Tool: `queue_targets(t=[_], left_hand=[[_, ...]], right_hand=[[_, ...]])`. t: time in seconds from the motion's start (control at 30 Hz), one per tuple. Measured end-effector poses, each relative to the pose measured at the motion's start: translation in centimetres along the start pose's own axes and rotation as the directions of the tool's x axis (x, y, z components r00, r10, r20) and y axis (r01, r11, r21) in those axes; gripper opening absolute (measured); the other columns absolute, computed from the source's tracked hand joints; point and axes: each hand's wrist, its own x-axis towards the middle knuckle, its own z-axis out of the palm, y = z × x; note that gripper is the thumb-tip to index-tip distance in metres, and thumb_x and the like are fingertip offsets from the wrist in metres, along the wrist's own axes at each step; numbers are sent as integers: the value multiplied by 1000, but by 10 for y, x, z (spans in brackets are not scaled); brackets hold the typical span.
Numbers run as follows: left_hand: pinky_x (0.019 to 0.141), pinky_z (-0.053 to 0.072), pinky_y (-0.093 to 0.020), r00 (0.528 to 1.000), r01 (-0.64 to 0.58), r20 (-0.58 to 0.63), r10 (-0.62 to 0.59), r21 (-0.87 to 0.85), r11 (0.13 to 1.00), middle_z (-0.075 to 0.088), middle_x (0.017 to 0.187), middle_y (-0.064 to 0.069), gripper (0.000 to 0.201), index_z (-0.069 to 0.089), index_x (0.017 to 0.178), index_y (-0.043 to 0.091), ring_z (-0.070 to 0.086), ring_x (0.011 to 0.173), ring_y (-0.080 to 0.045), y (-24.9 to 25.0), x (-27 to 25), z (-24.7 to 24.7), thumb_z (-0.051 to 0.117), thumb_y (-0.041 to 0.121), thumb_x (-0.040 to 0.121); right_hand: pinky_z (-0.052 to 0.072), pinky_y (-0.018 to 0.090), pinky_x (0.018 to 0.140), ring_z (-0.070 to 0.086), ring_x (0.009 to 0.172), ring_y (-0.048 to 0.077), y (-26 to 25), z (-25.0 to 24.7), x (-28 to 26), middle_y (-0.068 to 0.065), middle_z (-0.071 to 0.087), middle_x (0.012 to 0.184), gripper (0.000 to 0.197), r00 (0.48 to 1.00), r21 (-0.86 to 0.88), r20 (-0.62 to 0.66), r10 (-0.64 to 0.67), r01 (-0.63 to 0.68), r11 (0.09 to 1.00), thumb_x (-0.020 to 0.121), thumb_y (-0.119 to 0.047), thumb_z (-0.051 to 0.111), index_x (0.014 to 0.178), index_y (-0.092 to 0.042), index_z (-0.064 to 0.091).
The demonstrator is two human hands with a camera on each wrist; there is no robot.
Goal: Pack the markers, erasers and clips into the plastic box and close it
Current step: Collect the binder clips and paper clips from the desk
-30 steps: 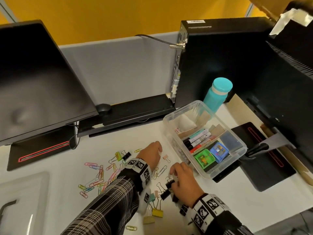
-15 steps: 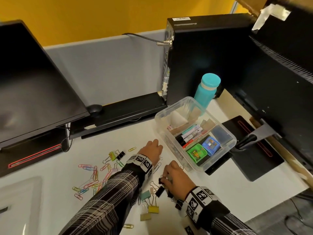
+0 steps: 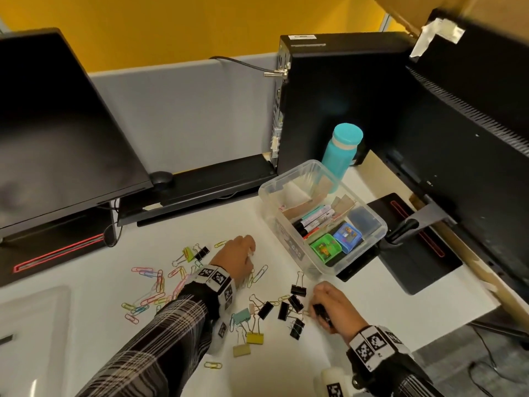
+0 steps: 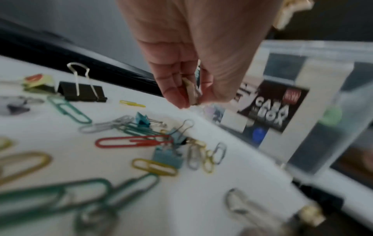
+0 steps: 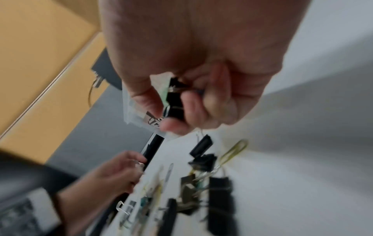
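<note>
Black binder clips [image 5: 174,97] sit pinched in my right hand's [image 3: 333,306] grip; my left hand [image 3: 237,257] pinches a small pale clip [image 4: 191,89]. The plastic box [image 3: 289,242] lies open at one o'clock from my right hand and three o'clock from my left, long axis running toward eleven. Right is nearer. Bare bench [image 3: 357,319] lies between; loose clips [image 3: 294,305] spread toward nine.

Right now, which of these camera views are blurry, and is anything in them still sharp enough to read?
Head view: sharp, edges bowed by the wide lens. Left wrist view: near paper clips smeared, black binder clip crisp, box label only partly legible. Right wrist view: heavy motion blur; right hand grips black clips, details lost.
</note>
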Motion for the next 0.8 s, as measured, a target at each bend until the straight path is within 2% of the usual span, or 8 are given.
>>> queue_targets(t=[0.07, 0.13, 0.27, 0.4, 0.57, 0.63, 0.73, 0.8], left_hand=[[59, 34, -26, 997, 51, -46, -60, -189, 981, 48, 76, 3, 18, 46, 106, 20, 46, 66, -15, -2, -11, -2, 42, 13, 90], [54, 33, -26, 994, 105, 4, -107, -259, 960, 47, 66, 6, 16, 50, 103, 17, 47, 59, -13, -1, -21, -4, 36, 15, 95], [67, 44, -31, 992, 87, 104, -76, -104, 991, 61, 79, 0, 27, 57, 96, 10, 58, 77, -22, 8, -38, -3, 31, 19, 98], [81, 50, -37, 967, 26, 252, -44, 72, 997, 65, 98, -6, 22, 52, 108, 16, 61, 88, -24, 27, -53, 2, 35, 26, 97], [87, 50, -40, 895, -146, 447, 18, 255, 956, 62, 115, -6, 51, 41, 129, 23, 60, 101, -30, 42, -63, 18, 62, 39, 85], [86, 51, -42, 890, -190, 454, 31, 310, 932, 62, 116, -9, 51, 41, 131, 21, 59, 101, -32, 41, -62, 22, 61, 32, 86], [84, 49, -41, 894, -194, 447, 28, 330, 924, 61, 117, -10, 41, 44, 126, 18, 59, 101, -32, 39, -63, 24, 57, 25, 88], [84, 49, -41, 896, -200, 443, 37, 328, 923, 61, 116, -10, 36, 45, 123, 17, 59, 100, -32, 38, -64, 23, 55, 24, 90]], right_hand=[[40, 18, 47, 47, 42, 7, 8, -6, 2, 2, 57, 57, 12, 990, -185, -129, -51, 26, 982, 92, -15, 54, 84, -10, 47], [44, 23, 57, 52, 50, 11, 17, -11, 7, 2, 58, 60, 21, 977, -330, -196, -82, 13, 944, 86, -27, 65, 84, -13, 49], [50, 29, 67, 62, 70, 18, 21, -4, 21, 2, 65, 79, 32, 970, -542, -230, -74, -64, 838, 80, -50, 65, 89, -23, 51], [42, 28, 73, 56, 84, 18, 9, 13, 32, -1, 57, 90, 42, 953, -579, -301, -42, -148, 801, 83, -55, 59, 99, -16, 52], [46, 31, 70, 54, 75, 18, 7, 22, 47, -1, 54, 75, 40, 930, -613, -368, 11, -252, 748, 84, -51, 60, 91, -12, 50], [41, 28, 64, 53, 72, 17, 5, 21, 45, -3, 51, 71, 35, 932, -630, -363, 21, -262, 732, 85, -46, 60, 87, -13, 50], [36, 23, 51, 48, 54, 10, 6, 18, 41, -4, 48, 57, 39, 945, -629, -325, 37, -245, 738, 85, -42, 62, 61, -16, 45], [37, 21, 49, 45, 49, 8, 7, 15, 40, -4, 47, 52, 42, 952, -619, -303, 50, -237, 749, 87, -37, 61, 55, -16, 46]])
